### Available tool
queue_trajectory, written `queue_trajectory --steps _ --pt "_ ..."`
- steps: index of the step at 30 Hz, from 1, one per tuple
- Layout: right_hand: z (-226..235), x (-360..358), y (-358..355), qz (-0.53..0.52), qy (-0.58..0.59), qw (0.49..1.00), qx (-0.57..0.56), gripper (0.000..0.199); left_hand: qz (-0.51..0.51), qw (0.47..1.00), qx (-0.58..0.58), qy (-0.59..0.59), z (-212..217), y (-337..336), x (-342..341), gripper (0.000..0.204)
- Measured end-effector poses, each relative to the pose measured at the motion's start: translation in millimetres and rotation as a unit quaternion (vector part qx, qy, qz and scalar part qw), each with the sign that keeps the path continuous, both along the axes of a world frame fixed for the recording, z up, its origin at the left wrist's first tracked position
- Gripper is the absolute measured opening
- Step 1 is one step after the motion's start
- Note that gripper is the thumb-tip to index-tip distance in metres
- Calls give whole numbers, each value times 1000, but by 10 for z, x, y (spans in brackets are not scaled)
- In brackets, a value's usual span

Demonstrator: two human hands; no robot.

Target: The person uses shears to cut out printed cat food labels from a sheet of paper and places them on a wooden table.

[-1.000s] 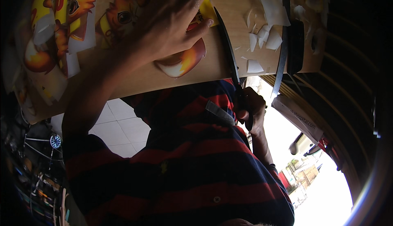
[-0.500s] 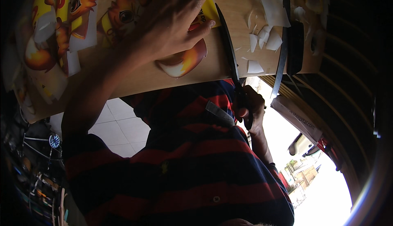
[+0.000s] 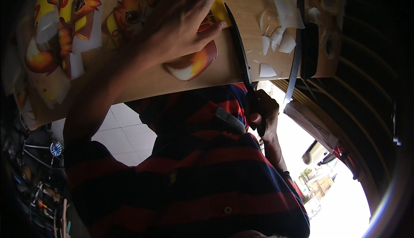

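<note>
My left hand (image 3: 187, 24) lies with its fingers stretched out over a glossy cartoon-animal cutout (image 3: 194, 65). The cutout is orange with a yellow part and a white-tipped tail, and my hand and forearm hide much of it. In my right hand (image 3: 265, 110), below the table's near edge, are the dark handles of what look like scissors (image 3: 241, 50), fingers closed round them. Their long dark blade points away from me over the tabletop, its tip beside the cutout's yellow edge. Whether the blades are apart cannot be made out.
Several similar cutouts (image 3: 88, 5) overlap at the table's left. White paper scraps (image 3: 286, 11) lie right of the blade. Beyond them are a thin metal strip (image 3: 294, 74) and a black oblong object (image 3: 309, 50). A printed pale box or bag (image 3: 312, 123) sits below the table's right side.
</note>
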State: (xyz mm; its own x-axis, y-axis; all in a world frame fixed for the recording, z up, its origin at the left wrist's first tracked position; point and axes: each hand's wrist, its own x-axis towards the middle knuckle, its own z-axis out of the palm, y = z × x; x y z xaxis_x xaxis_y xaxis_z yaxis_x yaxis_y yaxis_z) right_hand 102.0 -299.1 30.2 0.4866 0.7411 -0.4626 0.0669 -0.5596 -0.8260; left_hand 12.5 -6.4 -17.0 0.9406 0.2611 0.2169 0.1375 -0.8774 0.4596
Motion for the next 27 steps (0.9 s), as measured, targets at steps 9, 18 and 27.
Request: queue_trajectory --steps 9,18,27 --pt "21 -7 78 -1 -12 1000 -13 89 -4 1000 8 -15 0 -2 2 85" --pt "6 -43 101 12 -56 998 1 85 -1 1000 4 -28 -17 -3 4 86" --pt "36 14 90 21 -5 1000 14 87 3 1000 -5 -20 19 -8 8 87"
